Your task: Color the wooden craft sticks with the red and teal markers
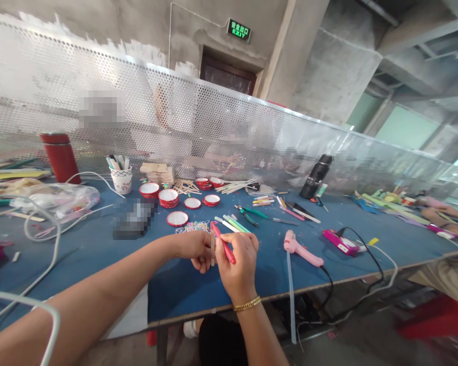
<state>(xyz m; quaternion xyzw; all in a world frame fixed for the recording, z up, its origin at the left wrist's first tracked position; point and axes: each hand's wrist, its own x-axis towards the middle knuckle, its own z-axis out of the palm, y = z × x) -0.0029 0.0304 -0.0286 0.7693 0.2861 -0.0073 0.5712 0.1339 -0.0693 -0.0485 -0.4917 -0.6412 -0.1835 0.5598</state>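
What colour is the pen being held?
The pen is pinkish red; it shows best in the head view.

From my remote seat I looked into what seemed a craft workshop, set up in a rough, unfinished building. The wall point(137, 20) was bare grey concrete with ragged white patches, a concrete column point(286, 46) rose beside a dark doorway point(229, 73), and a lit green exit sign point(239, 31) hung above it, so I took it for a shared workplace rather than a home. A perforated metal screen point(198, 109) ran along the back of a long blue worktop point(168, 300). On that I could make out a pink glue gun point(301, 250), pliers point(248, 216), wooden sticks point(185, 187) and a paper cup of markers point(121, 180). Farther right, another person's arms point(438, 217) rested at the same bench near coloured strips point(393, 195).
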